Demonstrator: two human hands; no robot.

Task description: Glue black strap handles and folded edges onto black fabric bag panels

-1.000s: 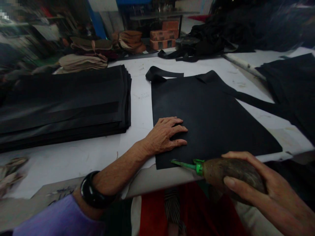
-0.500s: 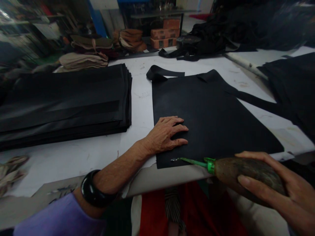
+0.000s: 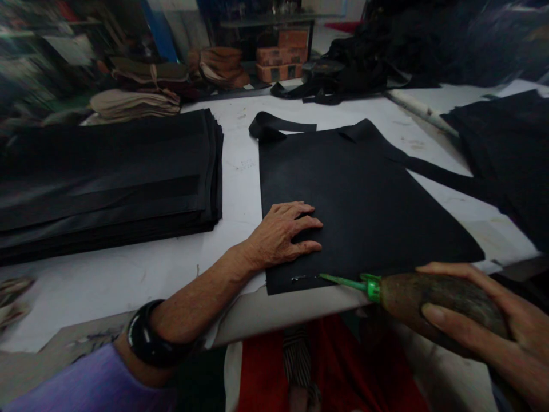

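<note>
My left hand (image 3: 285, 233) lies flat with fingers spread on the left part of a black sheet (image 3: 360, 200), near its front edge. A brown bottle (image 3: 441, 306) with a green nozzle (image 3: 349, 282) is in the grip of my right hand (image 3: 484, 320), tilted so the nozzle tip meets the sheet just in front of my left hand. From that tip a short shiny wet line (image 3: 304, 278) runs left along the front edge. Black straps (image 3: 454, 178) extend from the sheet's far side.
On the left lies a thick stack of black sheets (image 3: 107, 171); another dark pile (image 3: 510, 154) is at the right. Folded beige cloths (image 3: 135, 104), brown bundles (image 3: 223, 66), orange boxes (image 3: 281, 63) and tangled black strips (image 3: 364, 68) line the back of the white-covered table (image 3: 240, 171).
The nozzle tip has moved right along the sheet's front edge, and the shiny line behind it is longer. My left hand stays on the sheet. The whole view has shifted slightly.
</note>
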